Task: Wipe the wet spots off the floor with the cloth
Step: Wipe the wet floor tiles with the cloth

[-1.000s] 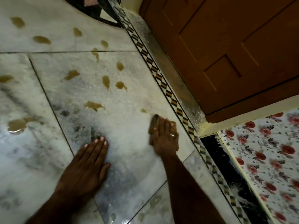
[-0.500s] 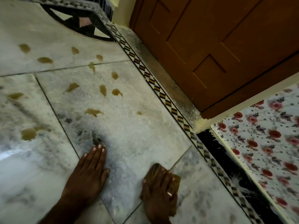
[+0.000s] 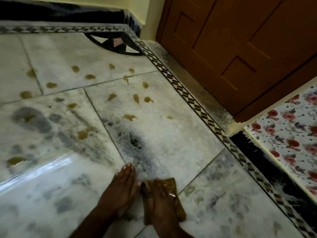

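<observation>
Right hand lies flat, palm down on the cloth, fingers straight and slightly fanned. It's pressing, not pinching, which makes sense for a wipe because the load spreads over the whole pad. The cloth is a brown folded rag at 6 o'clock in the view. It sits under that palm, with its far corner poking out past the fingertips at 1 o'clock and an edge showing at 4 o'clock of the wrist. Left hand is flat on the bare floor, fingers straight and together, holding nothing. It reads as a brace carrying body weight. It sits just beside the cloth at 9 o'clock, thumb about touching the cloth edge. Neither hand is on a stain. The wet spots are amber blots scattered from 10 to 12 o'clock of the hands and well apart from the cloth, the nearest cluster around 11 to 12. There's possibly a faint smear just at 3 o'clock of the cloth, hard to tell. Most of the job looks undone. The door is at 1 o'clock and the floral mat at 3 o'clock, both outside the wipe zone.
</observation>
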Action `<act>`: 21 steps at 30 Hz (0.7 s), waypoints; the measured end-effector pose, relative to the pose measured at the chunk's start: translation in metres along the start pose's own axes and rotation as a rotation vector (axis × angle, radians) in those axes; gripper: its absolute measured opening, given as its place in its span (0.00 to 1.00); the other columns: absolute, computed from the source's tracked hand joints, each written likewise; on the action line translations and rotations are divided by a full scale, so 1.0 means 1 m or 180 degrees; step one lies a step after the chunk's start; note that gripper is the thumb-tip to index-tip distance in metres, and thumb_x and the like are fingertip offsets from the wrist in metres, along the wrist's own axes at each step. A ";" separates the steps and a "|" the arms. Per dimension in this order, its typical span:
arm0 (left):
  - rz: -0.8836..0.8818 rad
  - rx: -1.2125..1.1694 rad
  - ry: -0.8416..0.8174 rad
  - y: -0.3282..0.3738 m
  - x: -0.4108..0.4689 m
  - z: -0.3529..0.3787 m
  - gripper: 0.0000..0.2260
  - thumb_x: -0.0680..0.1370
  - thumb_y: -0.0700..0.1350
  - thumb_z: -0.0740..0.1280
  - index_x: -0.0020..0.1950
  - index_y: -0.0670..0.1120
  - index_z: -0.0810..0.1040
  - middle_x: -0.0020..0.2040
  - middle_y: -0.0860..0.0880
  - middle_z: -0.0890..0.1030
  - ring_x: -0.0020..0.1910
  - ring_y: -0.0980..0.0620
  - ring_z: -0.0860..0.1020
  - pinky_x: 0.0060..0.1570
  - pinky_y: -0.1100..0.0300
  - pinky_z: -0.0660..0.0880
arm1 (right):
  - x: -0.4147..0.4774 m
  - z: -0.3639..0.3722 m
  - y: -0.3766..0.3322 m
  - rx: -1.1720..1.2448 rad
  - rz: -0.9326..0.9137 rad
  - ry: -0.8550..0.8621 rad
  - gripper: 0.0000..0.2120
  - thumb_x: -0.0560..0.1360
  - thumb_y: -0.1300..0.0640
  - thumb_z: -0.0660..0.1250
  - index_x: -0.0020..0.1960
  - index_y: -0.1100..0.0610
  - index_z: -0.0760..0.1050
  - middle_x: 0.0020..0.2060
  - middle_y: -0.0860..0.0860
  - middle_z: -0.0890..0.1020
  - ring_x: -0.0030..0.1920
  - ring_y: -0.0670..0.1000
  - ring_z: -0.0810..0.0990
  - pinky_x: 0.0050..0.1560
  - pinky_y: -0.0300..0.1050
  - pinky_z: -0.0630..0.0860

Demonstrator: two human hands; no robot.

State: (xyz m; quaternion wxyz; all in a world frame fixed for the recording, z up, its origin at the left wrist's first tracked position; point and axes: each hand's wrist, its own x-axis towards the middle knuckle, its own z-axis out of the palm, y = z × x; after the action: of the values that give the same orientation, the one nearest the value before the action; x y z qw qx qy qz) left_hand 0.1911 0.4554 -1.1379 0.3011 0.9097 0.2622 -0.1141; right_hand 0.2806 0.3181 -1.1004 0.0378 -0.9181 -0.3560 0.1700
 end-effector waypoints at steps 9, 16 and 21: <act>0.0005 -0.0092 -0.0038 -0.004 -0.019 0.008 0.27 0.87 0.53 0.48 0.82 0.43 0.46 0.83 0.43 0.45 0.82 0.47 0.44 0.78 0.58 0.41 | 0.012 -0.006 -0.001 0.1732 0.0047 -0.0485 0.16 0.81 0.51 0.67 0.68 0.50 0.78 0.62 0.45 0.82 0.62 0.46 0.79 0.65 0.34 0.72; 0.0177 -0.0166 -0.0132 -0.004 -0.024 0.018 0.32 0.84 0.55 0.56 0.83 0.43 0.45 0.83 0.43 0.45 0.82 0.47 0.44 0.77 0.59 0.41 | 0.008 -0.022 0.033 0.0776 0.0632 -0.0142 0.14 0.82 0.54 0.63 0.64 0.58 0.76 0.60 0.58 0.79 0.60 0.61 0.78 0.64 0.53 0.72; 0.0155 -0.0237 -0.0061 0.000 -0.022 0.019 0.33 0.83 0.52 0.60 0.83 0.43 0.49 0.83 0.42 0.49 0.82 0.46 0.46 0.78 0.59 0.42 | -0.001 -0.008 0.028 0.1217 0.1028 -0.0409 0.18 0.76 0.54 0.70 0.62 0.61 0.74 0.57 0.59 0.81 0.59 0.61 0.80 0.58 0.53 0.77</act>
State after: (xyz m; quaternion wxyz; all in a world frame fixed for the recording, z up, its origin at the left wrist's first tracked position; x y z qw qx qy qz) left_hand 0.1722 0.4344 -1.1450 0.3400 0.9029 0.2411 -0.1055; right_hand 0.3002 0.2972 -1.0974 0.1604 -0.9265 -0.1679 0.2960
